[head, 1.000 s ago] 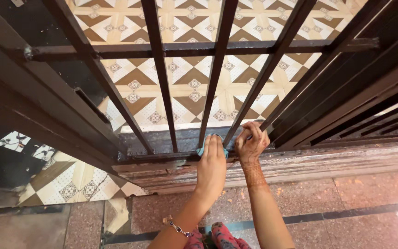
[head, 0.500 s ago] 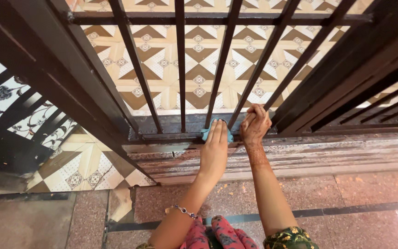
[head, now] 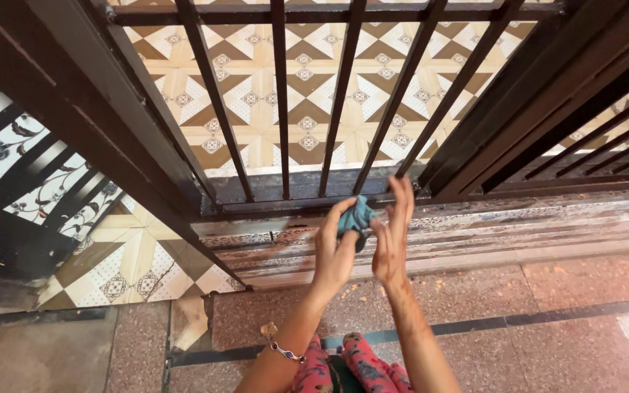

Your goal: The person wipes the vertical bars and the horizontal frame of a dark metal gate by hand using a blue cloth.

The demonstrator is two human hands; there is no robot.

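Cloth (head: 356,217), small and blue, sits bunched in our left hand (head: 335,251) grip; our right hand (head: 391,240) is released, fingers spread beside it, below the gate bars (head: 282,109).

small teal cloth (head: 356,217), crumpled, pinched in left hand (head: 335,251)

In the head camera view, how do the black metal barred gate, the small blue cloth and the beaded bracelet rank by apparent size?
1. Black metal barred gate: by far the largest, spanning the whole picture.
2. Small blue cloth, bunched in the left hand.
3. Beaded bracelet: thinner than the cloth, though nearness to the camera makes this unsure.
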